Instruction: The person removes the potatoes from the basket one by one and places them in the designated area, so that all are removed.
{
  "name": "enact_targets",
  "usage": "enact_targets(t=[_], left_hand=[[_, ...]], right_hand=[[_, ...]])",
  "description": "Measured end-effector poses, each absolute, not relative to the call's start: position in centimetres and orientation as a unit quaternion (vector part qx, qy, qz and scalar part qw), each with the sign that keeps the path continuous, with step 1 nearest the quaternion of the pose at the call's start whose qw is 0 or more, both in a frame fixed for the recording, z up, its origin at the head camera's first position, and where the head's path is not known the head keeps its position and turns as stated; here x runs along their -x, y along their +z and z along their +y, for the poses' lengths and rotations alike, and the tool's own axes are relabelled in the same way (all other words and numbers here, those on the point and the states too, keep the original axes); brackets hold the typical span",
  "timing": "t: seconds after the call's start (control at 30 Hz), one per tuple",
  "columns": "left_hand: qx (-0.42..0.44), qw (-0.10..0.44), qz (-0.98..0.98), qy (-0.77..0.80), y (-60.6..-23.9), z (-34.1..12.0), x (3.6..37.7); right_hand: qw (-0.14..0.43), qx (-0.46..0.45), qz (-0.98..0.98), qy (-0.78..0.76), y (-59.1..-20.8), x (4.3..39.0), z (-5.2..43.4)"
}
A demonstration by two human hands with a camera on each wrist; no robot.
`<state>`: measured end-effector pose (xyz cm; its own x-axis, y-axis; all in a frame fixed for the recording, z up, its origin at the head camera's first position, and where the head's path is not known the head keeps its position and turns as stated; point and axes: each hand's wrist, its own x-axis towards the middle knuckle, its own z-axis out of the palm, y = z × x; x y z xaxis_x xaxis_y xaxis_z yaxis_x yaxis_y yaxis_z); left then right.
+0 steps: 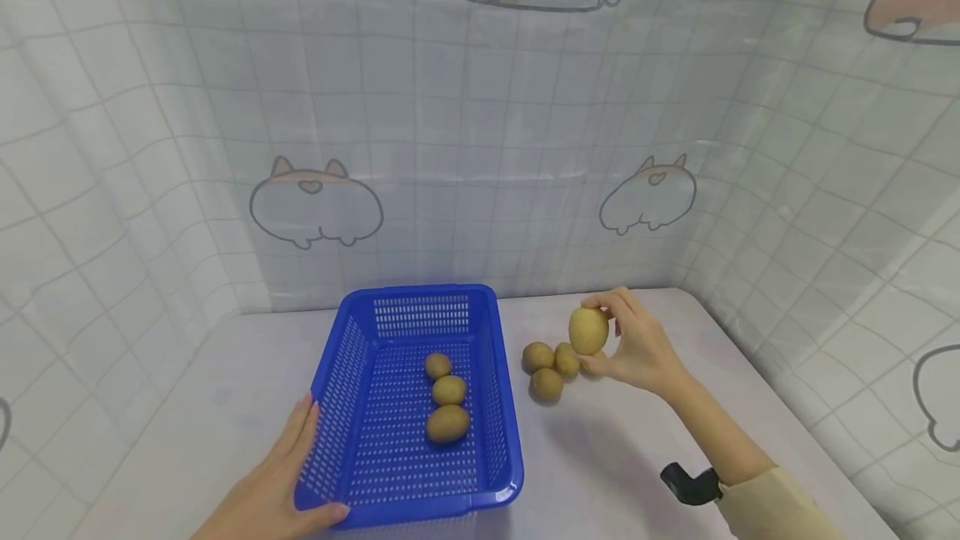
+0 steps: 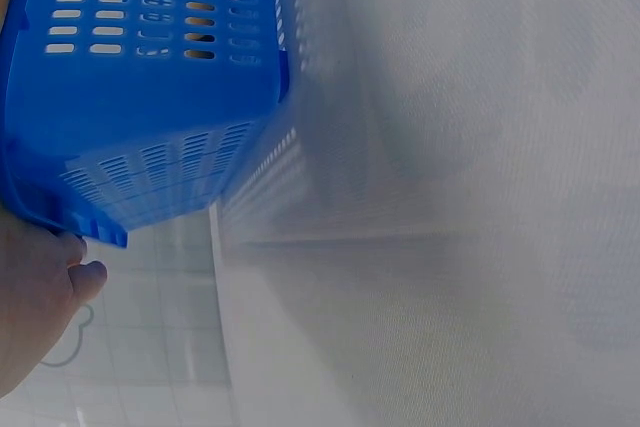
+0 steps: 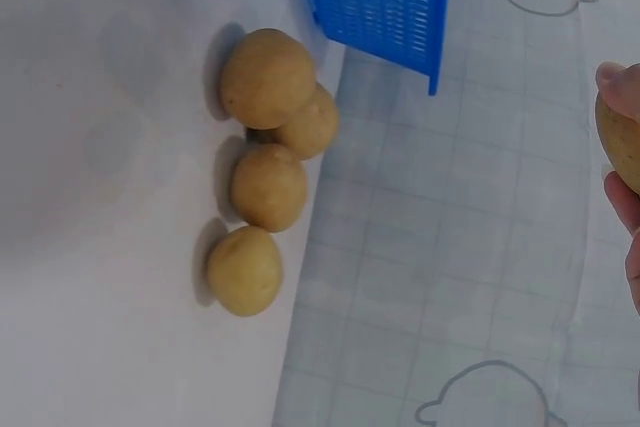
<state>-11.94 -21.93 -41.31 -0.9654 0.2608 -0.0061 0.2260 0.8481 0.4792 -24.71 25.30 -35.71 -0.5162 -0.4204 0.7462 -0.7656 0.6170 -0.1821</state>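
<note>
In the head view, my right hand [image 1: 633,348] pinches a yellowish potato [image 1: 588,330] between fingers and thumb, above the table. Part of that potato [image 3: 622,142] shows at the right edge of the right wrist view. Below it a small group of potatoes [image 1: 547,386] lies on the table, one partly hidden by the hand. My left hand [image 1: 273,473] holds the near left corner of a blue plastic basket [image 1: 405,510], thumb on the front rim and fingers along the left side. Three potatoes [image 1: 447,424] lie in a row inside, right of its middle.
The white table [image 1: 600,473] meets a checked curtain [image 1: 465,190] with cartoon dogs at the back and sides. The basket stands left of the loose potatoes. A black curved piece [image 1: 690,486] is at the right wrist, by a pale sleeve [image 1: 776,507].
</note>
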Motion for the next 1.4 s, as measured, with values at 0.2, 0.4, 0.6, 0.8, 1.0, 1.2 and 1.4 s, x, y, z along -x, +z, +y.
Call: enact_targets(t=[0.2,0.4,0.6,0.8,1.0,1.2,1.4], left_hand=[[-0.129,0.037,0.959,0.249,-41.3,-21.9,11.9],[-0.134,0.031,0.959,0.247,-41.2,-21.9,11.8],[-0.135,0.023,0.96,0.245,-41.2,-21.9,11.8],[-0.138,0.017,0.96,0.244,-41.2,-21.9,11.9],[-0.138,0.019,0.96,0.243,-41.3,-21.9,11.8],[-0.141,0.014,0.96,0.242,-41.3,-21.9,11.8],[-0.145,0.007,0.959,0.241,-41.3,-21.9,11.9]], right_hand=[[0.331,-0.348,-0.84,0.251,-36.8,24.6,25.5],[0.316,-0.347,-0.845,0.256,-38.1,24.6,25.4],[0.301,-0.351,-0.849,0.256,-39.9,24.9,25.4],[0.28,-0.348,-0.855,0.262,-42.0,25.3,25.6],[0.238,-0.333,-0.869,0.279,-43.5,25.3,25.9],[0.203,-0.316,-0.885,0.275,-44.4,25.3,26.0],[0.159,-0.299,-0.906,0.256,-45.1,24.9,25.9]])
